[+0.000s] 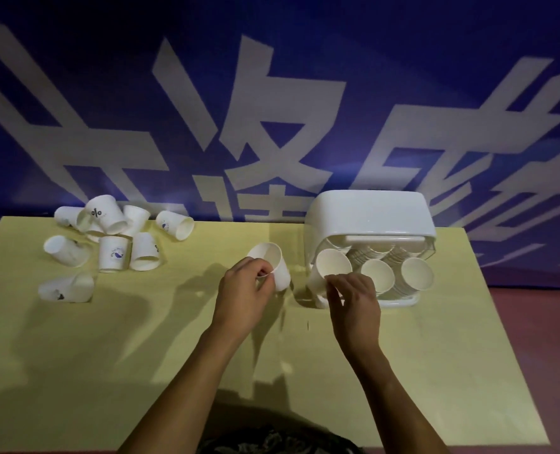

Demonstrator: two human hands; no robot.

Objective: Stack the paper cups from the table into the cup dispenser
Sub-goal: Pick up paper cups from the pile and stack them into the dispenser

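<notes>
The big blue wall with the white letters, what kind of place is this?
Probably an event or exhibition booth, not a home. A printed blue banner hangs behind a yellow table that holds a cup dispenser and loose paper cups.

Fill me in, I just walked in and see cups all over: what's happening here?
A person is loading paper cups into a white dispenser on a yellow table. The left hand holds a single cup, mouth tilted up. The right hand has its fingers on the leftmost stack sticking out of the dispenser, beside two more stacks. About ten loose cups lie scattered at the table's far left, not yet stacked.
</notes>
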